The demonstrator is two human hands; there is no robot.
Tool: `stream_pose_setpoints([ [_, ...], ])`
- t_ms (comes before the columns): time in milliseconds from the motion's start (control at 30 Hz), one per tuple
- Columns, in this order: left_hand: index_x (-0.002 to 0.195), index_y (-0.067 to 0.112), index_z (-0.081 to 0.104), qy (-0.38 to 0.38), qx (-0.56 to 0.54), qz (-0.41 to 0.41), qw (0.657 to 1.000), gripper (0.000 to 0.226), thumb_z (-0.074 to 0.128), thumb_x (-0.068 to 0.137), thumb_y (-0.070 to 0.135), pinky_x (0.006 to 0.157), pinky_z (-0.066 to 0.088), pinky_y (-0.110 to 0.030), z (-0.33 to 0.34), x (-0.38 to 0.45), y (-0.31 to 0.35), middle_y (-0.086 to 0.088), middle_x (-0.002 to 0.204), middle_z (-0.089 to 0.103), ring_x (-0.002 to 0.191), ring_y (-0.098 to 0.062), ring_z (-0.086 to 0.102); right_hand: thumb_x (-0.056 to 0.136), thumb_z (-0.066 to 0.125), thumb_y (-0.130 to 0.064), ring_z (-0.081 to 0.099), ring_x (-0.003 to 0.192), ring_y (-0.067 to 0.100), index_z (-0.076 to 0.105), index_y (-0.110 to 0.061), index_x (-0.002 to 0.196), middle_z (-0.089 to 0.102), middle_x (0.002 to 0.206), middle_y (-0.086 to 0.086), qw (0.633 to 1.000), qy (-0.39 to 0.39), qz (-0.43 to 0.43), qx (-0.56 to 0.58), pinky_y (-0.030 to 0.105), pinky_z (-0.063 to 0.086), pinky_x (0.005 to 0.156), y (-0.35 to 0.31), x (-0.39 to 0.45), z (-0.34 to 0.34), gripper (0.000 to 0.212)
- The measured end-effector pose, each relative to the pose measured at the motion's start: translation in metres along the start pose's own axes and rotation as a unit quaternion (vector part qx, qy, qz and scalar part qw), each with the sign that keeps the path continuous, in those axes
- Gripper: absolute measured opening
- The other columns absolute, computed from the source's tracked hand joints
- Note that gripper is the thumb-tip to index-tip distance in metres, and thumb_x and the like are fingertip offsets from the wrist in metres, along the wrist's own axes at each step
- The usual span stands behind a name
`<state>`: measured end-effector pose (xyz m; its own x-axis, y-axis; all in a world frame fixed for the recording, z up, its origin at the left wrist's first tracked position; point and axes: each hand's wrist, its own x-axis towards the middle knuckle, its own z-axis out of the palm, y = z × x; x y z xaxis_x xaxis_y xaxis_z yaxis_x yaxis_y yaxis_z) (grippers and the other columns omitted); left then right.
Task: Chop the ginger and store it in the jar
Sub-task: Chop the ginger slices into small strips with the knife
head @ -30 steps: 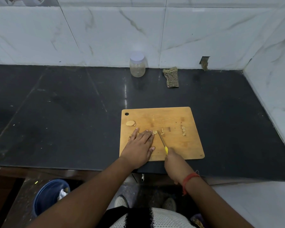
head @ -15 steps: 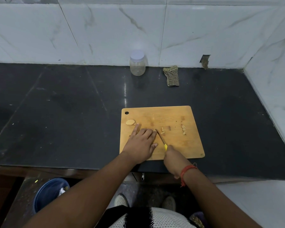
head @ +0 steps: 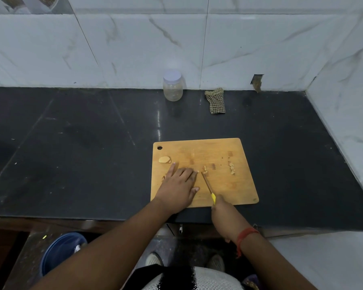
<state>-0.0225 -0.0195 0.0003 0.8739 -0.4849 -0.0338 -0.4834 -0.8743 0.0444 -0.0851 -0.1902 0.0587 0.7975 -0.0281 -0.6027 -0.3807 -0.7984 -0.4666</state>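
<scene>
A wooden cutting board [head: 218, 147] lies on the black counter. My left hand [head: 179, 188] rests flat on its left half, fingertips pressing a small ginger piece that is mostly hidden under them. My right hand [head: 223, 212] grips the yellow handle of a knife [head: 208, 186], whose blade points up-left with its tip just right of my left fingertips. A ginger slice [head: 164, 159] lies near the board's top left. Small cut bits [head: 205, 170] sit beside the knife tip, and a chopped pile [head: 231, 168] lies to the right. The lidded clear jar [head: 173, 85] stands at the wall.
A checked cloth [head: 215, 100] lies right of the jar by the wall. The marble wall closes the counter's back and right side. Below the counter edge stands a blue bucket [head: 60, 251] on the floor, and my feet show beneath.
My head tilted up a little, so everything sits lower in view. The knife and both hands stay at the same spot on the board, with only a slight shift of the blade.
</scene>
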Motion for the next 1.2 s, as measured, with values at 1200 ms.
stream_pose_setpoints([
  [1200,0.157,0.015,0.028,-0.004,-0.035,-0.006,0.999,0.057,0.028,0.107,0.043,0.123,-0.012,-0.046,-0.001,-0.009,-0.008,-0.001,0.162,0.03,0.15,-0.016,0.024,0.101,0.035,-0.015,0.053,0.068,0.014,0.035,-0.009,0.129,0.052,0.082,0.001,0.995,-0.002,-0.051,-0.091,0.03,0.044,0.054,-0.018,0.023,0.007,0.029],
])
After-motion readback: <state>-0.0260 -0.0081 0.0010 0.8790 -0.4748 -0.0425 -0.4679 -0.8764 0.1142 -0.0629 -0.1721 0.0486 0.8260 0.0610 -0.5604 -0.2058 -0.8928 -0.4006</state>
